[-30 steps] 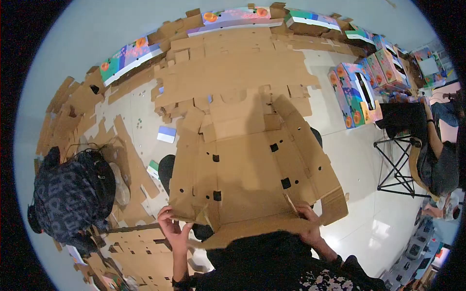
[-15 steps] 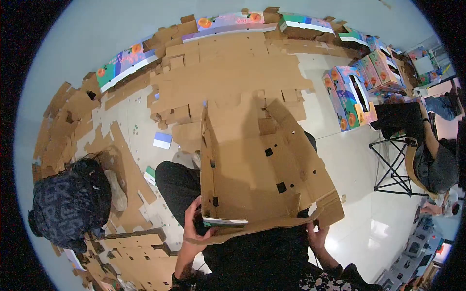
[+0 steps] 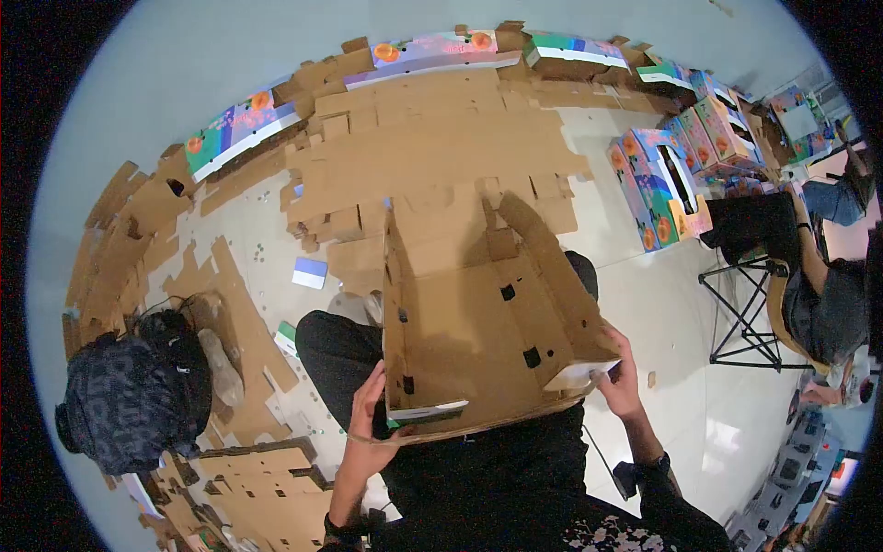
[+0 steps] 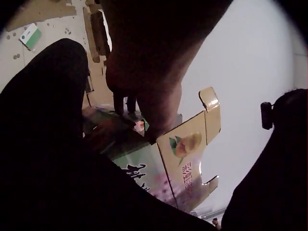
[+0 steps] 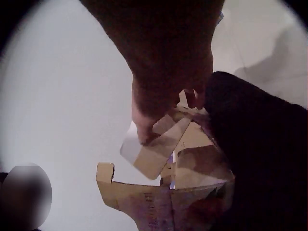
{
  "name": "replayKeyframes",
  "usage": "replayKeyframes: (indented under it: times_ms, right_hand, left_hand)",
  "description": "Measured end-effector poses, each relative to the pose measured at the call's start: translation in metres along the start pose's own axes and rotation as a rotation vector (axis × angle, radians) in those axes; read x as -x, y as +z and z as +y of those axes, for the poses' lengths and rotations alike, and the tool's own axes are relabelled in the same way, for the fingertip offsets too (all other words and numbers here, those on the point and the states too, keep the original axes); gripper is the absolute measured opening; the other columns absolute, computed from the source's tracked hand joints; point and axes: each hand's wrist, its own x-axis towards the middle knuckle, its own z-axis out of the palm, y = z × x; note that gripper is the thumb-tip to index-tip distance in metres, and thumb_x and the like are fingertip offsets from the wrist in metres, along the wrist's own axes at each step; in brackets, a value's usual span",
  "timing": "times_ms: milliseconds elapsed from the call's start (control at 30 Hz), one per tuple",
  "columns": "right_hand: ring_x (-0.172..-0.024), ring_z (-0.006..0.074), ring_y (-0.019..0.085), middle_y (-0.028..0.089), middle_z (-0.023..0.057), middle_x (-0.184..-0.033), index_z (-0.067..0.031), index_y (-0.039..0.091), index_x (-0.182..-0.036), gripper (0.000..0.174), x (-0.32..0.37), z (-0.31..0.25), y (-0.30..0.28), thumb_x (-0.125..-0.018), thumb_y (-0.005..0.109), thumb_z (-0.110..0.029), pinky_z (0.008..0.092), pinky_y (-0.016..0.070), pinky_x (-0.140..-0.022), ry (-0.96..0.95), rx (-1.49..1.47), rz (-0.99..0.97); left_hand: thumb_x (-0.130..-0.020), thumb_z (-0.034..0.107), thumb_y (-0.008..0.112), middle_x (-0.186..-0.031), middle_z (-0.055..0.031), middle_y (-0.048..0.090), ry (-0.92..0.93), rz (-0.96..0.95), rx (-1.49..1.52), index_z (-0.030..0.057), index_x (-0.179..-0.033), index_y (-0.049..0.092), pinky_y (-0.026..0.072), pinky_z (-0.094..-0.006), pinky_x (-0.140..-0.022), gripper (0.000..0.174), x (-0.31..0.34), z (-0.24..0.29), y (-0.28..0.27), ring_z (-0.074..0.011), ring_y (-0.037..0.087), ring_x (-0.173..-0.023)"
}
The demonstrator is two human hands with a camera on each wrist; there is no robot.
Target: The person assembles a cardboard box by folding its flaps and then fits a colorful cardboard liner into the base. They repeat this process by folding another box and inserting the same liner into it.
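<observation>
A partly folded cardboard box (image 3: 460, 340), brown inside with square and round holes, lies over the person's lap in the head view. Its left wall stands up, and a flap with a white edge (image 3: 432, 410) is turned in at the near left corner. There the left hand (image 3: 366, 437) grips the corner, fingers along the outer wall. At the near right corner the right hand (image 3: 625, 379) pinches a whitish flap (image 3: 581, 373) bent inward. Peach print and lettering cover the outer panel (image 4: 185, 149) in the left wrist view. The right wrist view shows the bent flap (image 5: 156, 156) under the thumb.
Flattened cardboard (image 3: 441, 138) covers the floor ahead. A dark backpack (image 3: 138, 396) sits at the left. Printed boxes (image 3: 658, 189) stand at the right, near a person on a folding stool (image 3: 750, 313). A small blue-white piece (image 3: 310, 272) lies on the floor.
The box's left wall has come up and its near left flap has turned in. Later the right hand moved up around the right corner, and the right flap folded inward.
</observation>
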Motion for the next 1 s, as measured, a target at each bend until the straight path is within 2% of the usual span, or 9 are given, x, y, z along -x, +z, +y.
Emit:
replayKeyframes:
  times_ms: [167, 200, 300, 333, 500, 633, 800, 900, 1000]
  right_hand:
    - [-0.150, 0.0306, 0.035, 0.040, 0.0149, -0.160, -0.0059, 0.035, -0.156, 0.095, -0.023, -0.044, 0.025, -0.075, 0.084, -0.004, 0.0432, 0.0273, -0.124, -0.050, 0.169, -0.224]
    - [-0.146, 0.0324, 0.040, 0.041, 0.0141, -0.160, -0.0070, 0.037, -0.156, 0.099, -0.026, -0.053, 0.033, -0.073, 0.089, -0.012, 0.0437, 0.0330, -0.120, -0.065, 0.160, -0.221]
    - [-0.142, 0.0296, 0.044, 0.039, 0.0116, -0.162, -0.0077, 0.038, -0.157, 0.100, -0.045, -0.067, 0.036, -0.073, 0.091, -0.023, 0.0439, 0.0394, -0.115, -0.194, 0.390, -0.427]
    - [-0.135, 0.0312, 0.050, 0.043, 0.0123, -0.159, -0.0085, 0.045, -0.153, 0.094, -0.050, -0.064, 0.038, -0.072, 0.090, -0.022, 0.0428, 0.0442, -0.111, -0.363, 0.510, -0.459]
    - [-0.130, 0.0341, 0.055, 0.050, 0.0139, -0.154, -0.0066, 0.050, -0.148, 0.084, -0.057, -0.076, 0.034, -0.075, 0.085, -0.028, 0.0452, 0.0465, -0.107, -0.487, 0.629, -0.605]
    - [-0.126, 0.0344, 0.057, 0.051, 0.0137, -0.153, -0.0051, 0.051, -0.148, 0.082, -0.055, -0.074, 0.037, -0.078, 0.082, -0.035, 0.0447, 0.0473, -0.105, -0.625, 0.830, -0.708]
    - [-0.144, 0.0339, 0.035, 0.033, 0.0041, -0.166, -0.0215, 0.046, -0.155, 0.076, -0.072, -0.074, 0.051, -0.086, 0.077, -0.030, 0.0495, 0.0296, -0.119, -0.374, 0.804, -1.037]
    - [-0.149, 0.0361, 0.029, 0.028, 0.0048, -0.169, -0.0187, 0.043, -0.157, 0.078, -0.073, -0.077, 0.049, -0.087, 0.076, -0.027, 0.0501, 0.0265, -0.122, -0.306, 0.862, -1.103]
    - [-0.154, 0.0375, 0.019, 0.022, 0.0084, -0.170, -0.0133, 0.036, -0.159, 0.084, -0.069, -0.076, 0.031, -0.086, 0.076, -0.026, 0.0510, 0.0201, -0.125, -0.268, 0.586, -1.131]
  left_hand:
    - [-0.068, 0.001, 0.086, -0.162, -0.0175, 0.036, 0.035, -0.071, -0.023, 0.0102, -0.155, 0.039, 0.0339, -0.0466, -0.120, 0.099, -0.007, 0.015, -0.006, -0.0369, 0.041, -0.144]
    - [-0.068, 0.001, 0.085, -0.162, -0.0171, 0.037, 0.023, -0.081, -0.016, 0.0100, -0.154, 0.040, 0.0337, -0.0463, -0.120, 0.098, -0.009, 0.019, -0.006, -0.0365, 0.042, -0.144]
    - [-0.068, -0.002, 0.079, -0.157, -0.0152, 0.046, 0.003, -0.043, -0.020, 0.0100, -0.150, 0.049, 0.0379, -0.0447, -0.118, 0.088, -0.013, 0.024, -0.006, -0.0364, 0.046, -0.141]
    - [-0.067, -0.003, 0.077, -0.155, -0.0144, 0.049, 0.048, -0.042, -0.088, 0.0104, -0.148, 0.052, 0.0397, -0.0440, -0.116, 0.085, -0.012, 0.020, -0.006, -0.0361, 0.048, -0.139]
    - [-0.067, -0.007, 0.070, -0.148, -0.0104, 0.057, 0.231, -0.046, -0.268, 0.0137, -0.140, 0.063, 0.0469, -0.0409, -0.111, 0.077, -0.002, 0.017, -0.005, -0.0345, 0.055, -0.132]
    - [-0.067, 0.003, 0.070, -0.153, -0.0038, 0.054, 0.243, -0.210, -0.296, 0.0144, -0.139, 0.063, 0.0455, -0.0429, -0.111, 0.074, -0.005, 0.028, -0.017, -0.0322, 0.054, -0.131]
    - [-0.087, 0.031, 0.079, -0.150, -0.0009, 0.056, 0.280, -0.463, -0.382, 0.0168, -0.134, 0.067, 0.0476, -0.0419, -0.101, 0.050, -0.034, 0.044, -0.016, -0.0282, 0.051, -0.133]
    - [-0.088, 0.018, 0.074, -0.156, -0.0013, 0.050, 0.338, -0.557, -0.378, 0.0165, -0.139, 0.063, 0.0447, -0.0438, -0.110, 0.052, -0.033, 0.018, -0.017, -0.0314, 0.045, -0.141]
    - [-0.087, 0.010, 0.067, -0.161, -0.0049, 0.042, 0.120, -0.735, -0.113, 0.0144, -0.145, 0.057, 0.0363, -0.0467, -0.120, 0.060, -0.032, 0.023, -0.042, -0.0336, 0.032, -0.152]
